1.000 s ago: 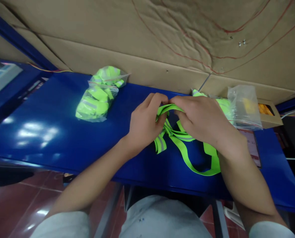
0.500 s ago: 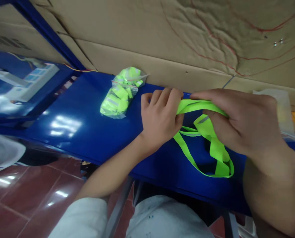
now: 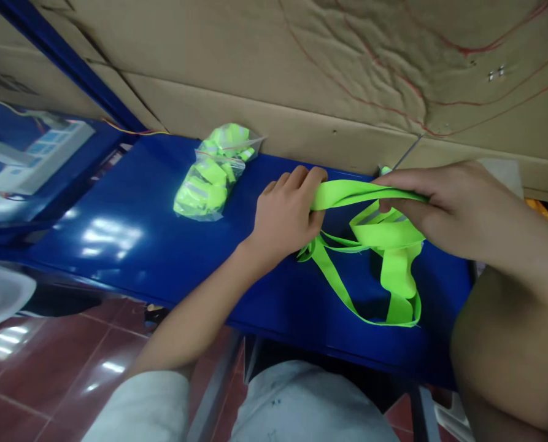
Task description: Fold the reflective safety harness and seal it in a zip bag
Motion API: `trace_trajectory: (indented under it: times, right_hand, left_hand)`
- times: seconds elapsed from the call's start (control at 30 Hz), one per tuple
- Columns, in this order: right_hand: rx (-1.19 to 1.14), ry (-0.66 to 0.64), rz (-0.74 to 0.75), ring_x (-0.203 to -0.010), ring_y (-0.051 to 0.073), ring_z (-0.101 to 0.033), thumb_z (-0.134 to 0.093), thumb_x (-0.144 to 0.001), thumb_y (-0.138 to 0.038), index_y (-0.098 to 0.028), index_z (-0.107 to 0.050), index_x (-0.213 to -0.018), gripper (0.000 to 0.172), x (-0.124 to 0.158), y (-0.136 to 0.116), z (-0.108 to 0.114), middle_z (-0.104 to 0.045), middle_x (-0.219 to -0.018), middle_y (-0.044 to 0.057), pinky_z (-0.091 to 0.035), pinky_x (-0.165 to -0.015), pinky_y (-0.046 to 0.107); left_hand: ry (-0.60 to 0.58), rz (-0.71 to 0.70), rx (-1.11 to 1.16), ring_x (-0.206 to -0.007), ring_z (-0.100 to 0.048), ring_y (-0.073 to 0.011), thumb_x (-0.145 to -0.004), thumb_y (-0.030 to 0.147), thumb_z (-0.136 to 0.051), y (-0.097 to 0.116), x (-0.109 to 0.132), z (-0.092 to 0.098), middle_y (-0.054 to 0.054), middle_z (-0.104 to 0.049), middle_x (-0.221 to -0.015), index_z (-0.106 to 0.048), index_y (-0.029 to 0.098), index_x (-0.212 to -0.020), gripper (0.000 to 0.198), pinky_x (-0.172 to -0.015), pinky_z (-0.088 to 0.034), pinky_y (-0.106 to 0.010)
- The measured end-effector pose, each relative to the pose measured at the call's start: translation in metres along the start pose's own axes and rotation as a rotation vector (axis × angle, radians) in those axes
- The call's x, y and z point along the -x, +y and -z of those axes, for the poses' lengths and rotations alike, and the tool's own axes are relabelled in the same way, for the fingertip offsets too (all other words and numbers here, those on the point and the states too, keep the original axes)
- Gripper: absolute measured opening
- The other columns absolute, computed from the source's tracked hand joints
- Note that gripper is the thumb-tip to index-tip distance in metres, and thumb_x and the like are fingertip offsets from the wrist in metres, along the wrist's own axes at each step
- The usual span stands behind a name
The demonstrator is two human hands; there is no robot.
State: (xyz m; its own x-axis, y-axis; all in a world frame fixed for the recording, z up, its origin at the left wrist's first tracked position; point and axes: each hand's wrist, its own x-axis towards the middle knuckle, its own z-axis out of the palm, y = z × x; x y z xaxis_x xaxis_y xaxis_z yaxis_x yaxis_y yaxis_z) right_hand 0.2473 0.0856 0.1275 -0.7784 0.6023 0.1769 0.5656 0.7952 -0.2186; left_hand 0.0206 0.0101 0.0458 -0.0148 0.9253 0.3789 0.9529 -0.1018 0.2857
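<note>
My left hand (image 3: 285,218) is closed on one end of a neon green strap (image 3: 375,245) with grey reflective stripes. My right hand (image 3: 448,205) pinches the same strap further right, so a flat length runs taut between the two hands. The remaining loops of the strap hang down and lie on the blue table (image 3: 131,239) below my right hand, reaching almost to the table's near edge.
A clear plastic bag of folded green straps (image 3: 212,178) lies on the table at the back left. A cardboard wall (image 3: 274,67) rises behind the table. A grey-white device (image 3: 34,162) stands at the far left. Red floor tiles (image 3: 34,374) show below.
My hands have drawn apart, stretching a longer piece of the strap between them. The view has shifted, and the bags at the right have left the picture.
</note>
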Motion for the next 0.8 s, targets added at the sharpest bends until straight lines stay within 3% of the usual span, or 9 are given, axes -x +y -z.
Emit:
trace_trajectory:
  times: [0.07,0.13,0.23,0.33,0.4,0.5,0.6,0.7,0.8]
  right_hand:
    - [0.037,-0.001,-0.033,-0.07,0.024,-0.073,-0.052,-0.093,-0.022,-0.033,-0.081,-0.122,0.043,0.0,0.001,0.002,-0.083,-0.09,0.003,-0.042,-0.063,0.033]
    - [0.065,-0.012,-0.07,-0.084,0.027,-0.077,-0.051,-0.095,-0.021,-0.033,-0.08,-0.127,0.045,-0.001,0.002,0.003,-0.085,-0.104,0.005,-0.047,-0.07,0.036]
    - [0.07,-0.038,-0.1,-0.096,0.029,-0.078,-0.048,-0.096,-0.016,-0.029,-0.08,-0.126,0.045,-0.002,0.008,0.001,-0.084,-0.112,0.007,-0.049,-0.079,0.036]
    - [0.086,-0.147,-0.137,-0.092,0.026,-0.076,-0.047,-0.088,-0.006,-0.023,-0.08,-0.113,0.045,-0.001,0.017,-0.005,-0.083,-0.104,0.008,-0.047,-0.076,0.033]
    - [0.084,-0.235,-0.137,-0.084,0.024,-0.073,-0.048,-0.082,-0.003,-0.023,-0.078,-0.104,0.042,-0.001,0.021,-0.01,-0.081,-0.094,0.006,-0.044,-0.071,0.031]
    - [0.033,-0.286,-0.09,-0.083,0.023,-0.072,-0.051,-0.083,-0.006,-0.025,-0.076,-0.104,0.038,-0.001,0.022,-0.016,-0.079,-0.093,0.003,-0.044,-0.069,0.031]
    - [-0.076,-0.25,-0.019,-0.1,0.026,-0.074,-0.057,-0.091,-0.016,-0.027,-0.072,-0.124,0.038,-0.004,0.014,-0.018,-0.08,-0.115,0.005,-0.048,-0.079,0.032]
    - [-0.234,-0.194,0.079,-0.12,0.028,-0.069,-0.068,-0.093,-0.031,-0.031,-0.061,-0.145,0.052,-0.009,0.004,-0.018,-0.073,-0.139,0.005,-0.051,-0.092,0.035]
    - [-0.337,-0.231,0.124,-0.11,0.026,-0.072,-0.068,-0.097,-0.039,-0.03,-0.07,-0.131,0.036,-0.014,-0.001,-0.017,-0.078,-0.127,0.003,-0.051,-0.088,0.034]
  left_hand:
    - [-0.049,0.041,-0.055,-0.095,-0.072,-0.0315,-0.096,0.032,-0.064,0.001,0.0,-0.003,-0.01,-0.073,-0.109,-0.064,0.019,-0.125,0.032,-0.076,-0.048,-0.036]
    - [-0.113,0.052,0.01,-0.083,-0.071,-0.0292,-0.095,0.054,-0.071,-0.003,-0.002,-0.006,-0.006,-0.071,-0.091,-0.066,0.019,-0.118,0.042,-0.069,-0.044,-0.033]
    - [-0.285,-0.059,0.365,-0.077,-0.067,-0.0234,-0.083,0.069,-0.081,-0.013,-0.007,-0.005,0.0,-0.064,-0.076,-0.067,0.02,-0.106,0.056,-0.066,-0.04,-0.029]
    - [-0.491,-0.194,0.812,-0.085,-0.066,-0.0193,-0.083,0.055,-0.086,-0.024,-0.012,-0.002,-0.001,-0.069,-0.094,-0.068,0.019,-0.111,0.049,-0.071,-0.046,-0.025]
    - [-0.573,-0.204,0.959,-0.089,-0.065,-0.0178,-0.086,0.045,-0.085,-0.027,-0.013,-0.001,-0.002,-0.069,-0.101,-0.068,0.018,-0.112,0.041,-0.075,-0.05,-0.025]
    - [-0.595,-0.115,1.037,-0.084,-0.065,-0.017,-0.085,0.041,-0.085,-0.027,-0.013,-0.003,0.0,-0.068,-0.095,-0.064,0.018,-0.105,0.037,-0.073,-0.052,-0.025]
    - [-0.543,-0.038,1.078,-0.085,-0.069,-0.0192,-0.082,0.041,-0.087,-0.024,-0.012,-0.006,-0.001,-0.071,-0.098,-0.062,0.02,-0.108,0.042,-0.071,-0.054,-0.026]
    - [-0.545,-0.021,1.109,-0.087,-0.072,-0.0209,-0.081,0.038,-0.089,-0.023,-0.012,-0.007,-0.003,-0.075,-0.101,-0.066,0.02,-0.119,0.048,-0.073,-0.057,-0.028]
    - [-0.677,-0.012,1.154,-0.09,-0.076,-0.0225,-0.086,0.039,-0.086,-0.028,-0.015,-0.003,-0.006,-0.079,-0.106,-0.07,0.021,-0.125,0.046,-0.076,-0.061,-0.03]
